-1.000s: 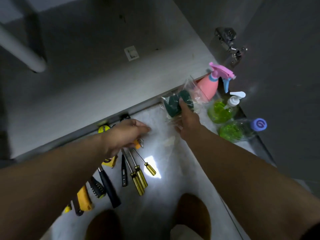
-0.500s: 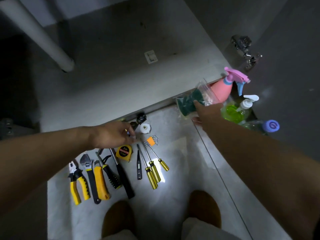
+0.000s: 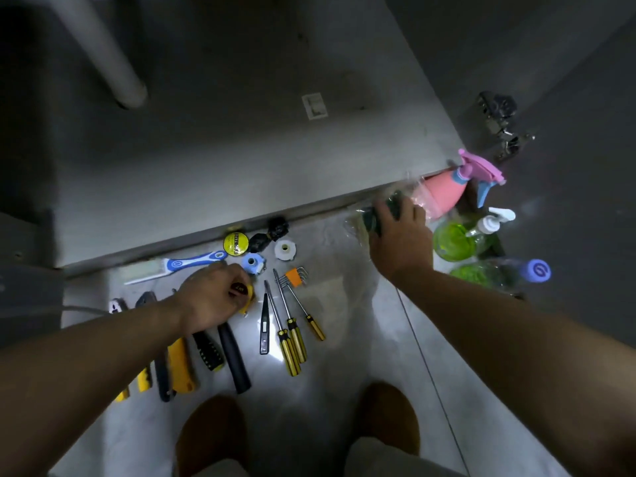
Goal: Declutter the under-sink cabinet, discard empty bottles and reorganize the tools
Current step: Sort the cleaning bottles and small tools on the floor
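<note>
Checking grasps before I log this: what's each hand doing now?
Left hand: holding the yellow tape measure.
Right hand: holding the bag of green sponges.

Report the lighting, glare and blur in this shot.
Head view: dim overall, with the cabinet back nearly black; one glare patch on the floor beside the screwdrivers; the right hand and its bag are motion-blurred; wide-angle bending toward the edges.

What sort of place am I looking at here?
Most likely the floor in front of an open under-sink cabinet, perhaps in a kitchen. A grey pipe comes down inside it, a door hinge sits on the right, and a pink spray bottle and screwdrivers lie on the floor.
</note>
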Demonstrator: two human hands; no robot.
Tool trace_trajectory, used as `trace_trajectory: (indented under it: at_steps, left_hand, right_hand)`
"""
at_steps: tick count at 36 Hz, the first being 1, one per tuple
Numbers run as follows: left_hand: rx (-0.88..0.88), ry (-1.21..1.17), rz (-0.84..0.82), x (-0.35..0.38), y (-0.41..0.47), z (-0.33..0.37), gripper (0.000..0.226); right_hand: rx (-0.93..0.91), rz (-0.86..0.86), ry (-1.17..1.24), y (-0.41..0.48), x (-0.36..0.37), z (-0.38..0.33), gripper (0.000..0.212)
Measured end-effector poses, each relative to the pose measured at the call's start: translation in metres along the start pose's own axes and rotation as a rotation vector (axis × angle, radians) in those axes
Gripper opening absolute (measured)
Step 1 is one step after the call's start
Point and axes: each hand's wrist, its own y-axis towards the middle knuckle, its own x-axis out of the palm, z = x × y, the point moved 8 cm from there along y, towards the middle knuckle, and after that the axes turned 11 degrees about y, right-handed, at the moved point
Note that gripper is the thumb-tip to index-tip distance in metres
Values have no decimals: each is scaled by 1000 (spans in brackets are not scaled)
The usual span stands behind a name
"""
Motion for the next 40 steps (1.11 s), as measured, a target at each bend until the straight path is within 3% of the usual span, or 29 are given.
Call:
trace_trajectory:
  at_steps: [5,9,12,18,21,25,27,34,40]
  left_hand:
    - [-26,-4,63,6,7,4,24]
    - [-26,-42,130,10,8,6,24]
    - [-50,-39,154,10,8,8,36]
    - [-121,-84,237,-4,5,11,49]
    - [-151,-97,251,-8,8,9,54]
    - [-149,-18,249,-10,19,5,76]
    - [-139,39,238,-9,28,3,81]
    - [-120,177,284,-4,52,-13,88]
    - [-118,177,366,-2,57,-15,85]
  right_hand:
    - [94,-202,-32,11,22,6,64]
    - [153,-197,166,22,11,5,61]
    - [104,-201,180,15,2,3,59]
    - [-126,-227,-111,5,-27,-16,51]
    - [-329,-437,-198,-9,-17,-45,45]
    - [-364,-802,-248,-36,22,-75,46]
    - [-399,-865,-197,-45,41,-93,51]
    - [-458,-597,-21,-25,84,-147,62]
    - [-389,-584,-97,-1,116,-162,72]
